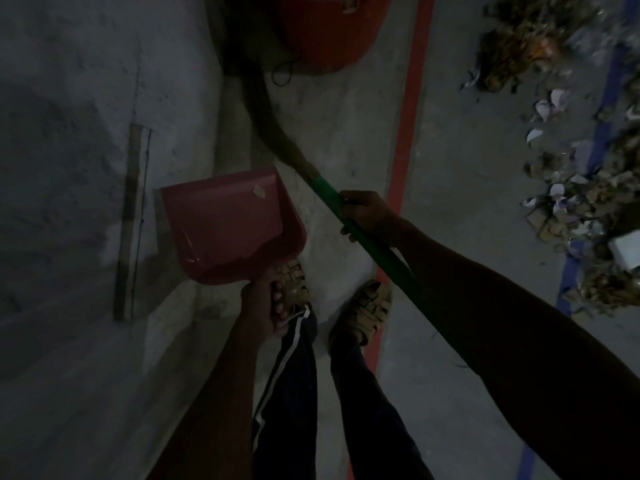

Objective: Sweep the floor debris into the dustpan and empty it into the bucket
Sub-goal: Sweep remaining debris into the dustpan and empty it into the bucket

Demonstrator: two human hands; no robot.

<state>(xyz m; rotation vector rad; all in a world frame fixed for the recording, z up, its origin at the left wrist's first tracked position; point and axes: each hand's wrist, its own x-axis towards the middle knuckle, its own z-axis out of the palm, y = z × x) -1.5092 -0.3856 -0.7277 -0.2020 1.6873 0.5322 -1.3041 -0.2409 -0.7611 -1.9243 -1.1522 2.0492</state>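
Head view: left hand point(263, 303) grips the pink plastic dustpan point(228, 223) handle; right hand point(367, 216) curls around the green-handled broom point(349, 216). Orange bucket point(325, 32) sits beyond the dustpan, scattered debris point(568, 188) to its right.

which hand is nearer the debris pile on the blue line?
Right. The right hand, gripping the green broom, is closer to the debris pile; the left hand, holding the dustpan, is farther, by the wall.

Dustpan point(228, 223), pink: 1, w/ 1 paper scrap point(259, 192) inside. Broom point(346, 216), green handle: 1. Bucket point(329, 32), red-orange: 1, partly in view. Hands: 2, left hand point(261, 303), right hand point(369, 216). Sandals: 2. Floor stripes: 1 red point(408, 116), 1 blue point(613, 81). Debris point(571, 188): too many pcs to count.
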